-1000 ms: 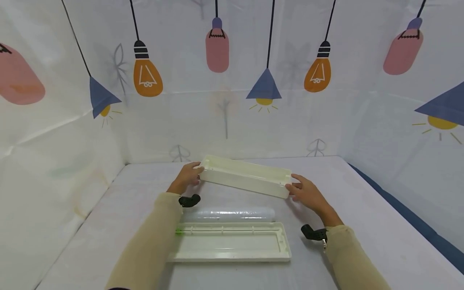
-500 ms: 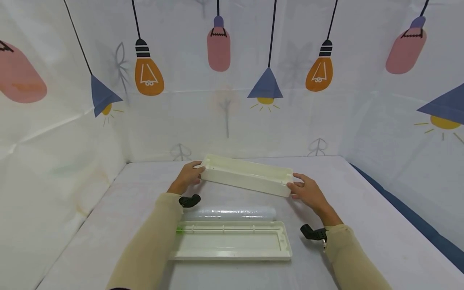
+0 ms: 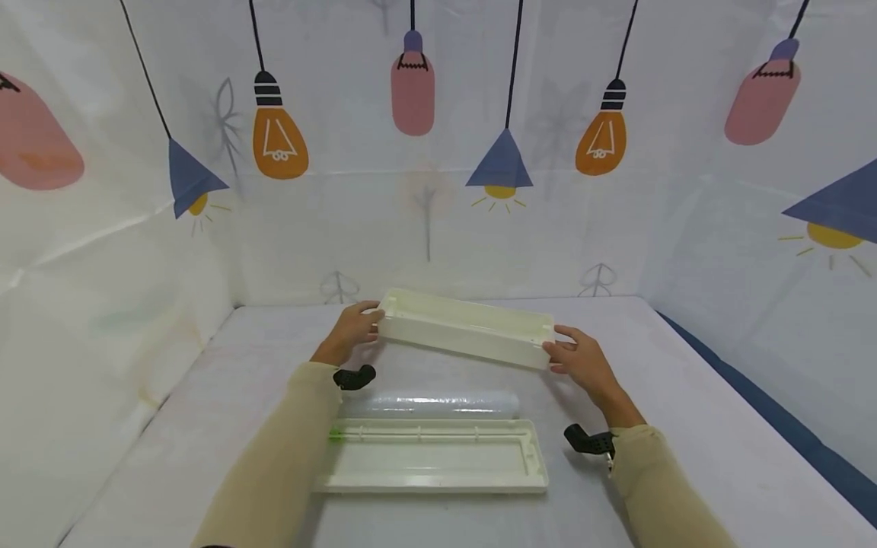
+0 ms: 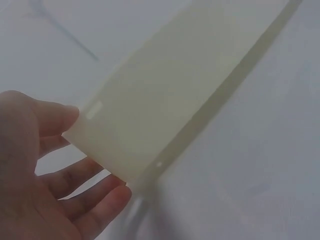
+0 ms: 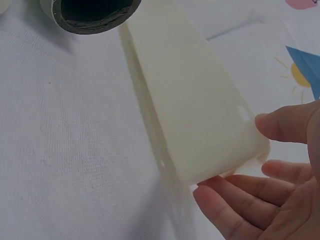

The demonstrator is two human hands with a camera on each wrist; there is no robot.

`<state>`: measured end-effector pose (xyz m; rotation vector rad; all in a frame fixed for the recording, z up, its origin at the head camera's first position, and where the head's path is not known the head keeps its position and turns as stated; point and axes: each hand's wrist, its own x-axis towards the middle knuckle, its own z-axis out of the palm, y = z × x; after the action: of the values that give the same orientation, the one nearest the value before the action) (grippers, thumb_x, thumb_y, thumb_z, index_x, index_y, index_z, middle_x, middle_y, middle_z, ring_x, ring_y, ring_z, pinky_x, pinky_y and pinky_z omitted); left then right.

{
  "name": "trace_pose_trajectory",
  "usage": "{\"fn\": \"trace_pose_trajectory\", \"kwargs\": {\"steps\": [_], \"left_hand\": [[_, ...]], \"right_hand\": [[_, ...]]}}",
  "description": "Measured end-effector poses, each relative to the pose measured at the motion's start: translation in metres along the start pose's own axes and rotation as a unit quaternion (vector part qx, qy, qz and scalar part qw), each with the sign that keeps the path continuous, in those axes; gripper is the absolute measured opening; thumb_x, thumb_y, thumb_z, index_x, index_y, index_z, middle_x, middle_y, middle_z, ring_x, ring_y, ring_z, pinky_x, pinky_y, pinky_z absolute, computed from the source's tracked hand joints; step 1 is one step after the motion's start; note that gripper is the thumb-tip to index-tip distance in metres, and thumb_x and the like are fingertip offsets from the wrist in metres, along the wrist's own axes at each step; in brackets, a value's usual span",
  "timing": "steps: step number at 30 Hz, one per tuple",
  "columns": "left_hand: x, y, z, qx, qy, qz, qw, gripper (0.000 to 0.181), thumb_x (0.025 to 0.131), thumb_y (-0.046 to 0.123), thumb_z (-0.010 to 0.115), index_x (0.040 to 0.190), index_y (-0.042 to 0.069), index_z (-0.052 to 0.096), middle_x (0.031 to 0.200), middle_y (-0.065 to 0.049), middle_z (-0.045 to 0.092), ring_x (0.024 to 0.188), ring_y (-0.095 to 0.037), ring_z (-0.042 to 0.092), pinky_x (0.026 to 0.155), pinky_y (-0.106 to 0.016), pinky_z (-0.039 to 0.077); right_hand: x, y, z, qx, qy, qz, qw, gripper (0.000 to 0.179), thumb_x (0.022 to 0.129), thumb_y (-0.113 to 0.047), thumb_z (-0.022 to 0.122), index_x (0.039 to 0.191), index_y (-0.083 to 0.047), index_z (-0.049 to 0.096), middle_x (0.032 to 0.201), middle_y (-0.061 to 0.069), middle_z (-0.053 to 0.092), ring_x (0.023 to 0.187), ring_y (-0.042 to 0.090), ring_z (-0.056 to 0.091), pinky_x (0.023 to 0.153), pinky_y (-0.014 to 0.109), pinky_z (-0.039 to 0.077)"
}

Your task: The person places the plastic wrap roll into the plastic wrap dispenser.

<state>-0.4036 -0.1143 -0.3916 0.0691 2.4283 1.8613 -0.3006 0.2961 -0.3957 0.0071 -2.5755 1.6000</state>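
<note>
Both hands hold a long cream plastic box (image 3: 466, 339) by its two short ends, its hollow side facing up. It slants, the left end farther back and the right end nearer. My left hand (image 3: 351, 332) grips the left end, thumb at the top edge and fingers around the end wall in the left wrist view (image 4: 55, 165). At the other end my right hand (image 3: 581, 364) grips likewise, thumb near the upper corner and fingertips by the lower edge in the right wrist view. The far side of the box is hidden in both wrist views.
A clear-wrapped film roll (image 3: 438, 404) lies in front of the box; its dark hollow core (image 5: 95, 12) shows in the right wrist view. Nearer still is a shallow cream lid-like tray (image 3: 438, 460) with a rail and a small green piece (image 3: 336, 434), partly behind the left sleeve.
Both hands keep their hold on the box, which stays nearly in place. The whole view shifts only slightly.
</note>
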Motion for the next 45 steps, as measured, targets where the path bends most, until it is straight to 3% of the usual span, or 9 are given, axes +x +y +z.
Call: {"fn": "trace_pose_trajectory", "kwargs": {"steps": [17, 34, 45], "left_hand": [[-0.001, 0.0, -0.015, -0.014, 0.007, -0.012, 0.9998, 0.049, 0.105, 0.021, 0.053, 0.149, 0.002, 0.043, 0.139, -0.025, 0.053, 0.124, -0.038, 0.055, 0.104, -0.044, 0.046], [-0.006, 0.008, -0.013, -0.024, 0.02, -0.012, 0.9994, 0.047, 0.104, 0.018, 0.053, 0.147, 0.0, 0.045, 0.138, -0.026, 0.053, 0.121, -0.038, 0.055, 0.103, -0.043, 0.048], [-0.016, 0.011, -0.025, -0.006, 0.021, -0.013, 0.9997, 0.047, 0.104, 0.018, 0.052, 0.146, -0.001, 0.043, 0.135, -0.026, 0.054, 0.118, -0.039, 0.058, 0.102, -0.044, 0.048]], "right_hand": [[0.003, -0.003, 0.016, 0.002, 0.013, -0.009, 0.9999, 0.065, 0.101, -0.027, 0.063, 0.15, 0.006, 0.036, 0.139, 0.033, 0.051, 0.107, 0.039, 0.066, 0.079, 0.032, 0.059], [0.01, -0.012, 0.005, 0.023, -0.012, -0.013, 0.9996, 0.061, 0.101, -0.018, 0.062, 0.149, 0.009, 0.035, 0.139, 0.035, 0.05, 0.109, 0.043, 0.064, 0.082, 0.036, 0.059], [0.014, -0.022, 0.003, -0.001, -0.049, -0.039, 0.998, 0.065, 0.101, -0.023, 0.063, 0.15, 0.008, 0.033, 0.138, 0.033, 0.052, 0.113, 0.042, 0.062, 0.085, 0.037, 0.058]]}}
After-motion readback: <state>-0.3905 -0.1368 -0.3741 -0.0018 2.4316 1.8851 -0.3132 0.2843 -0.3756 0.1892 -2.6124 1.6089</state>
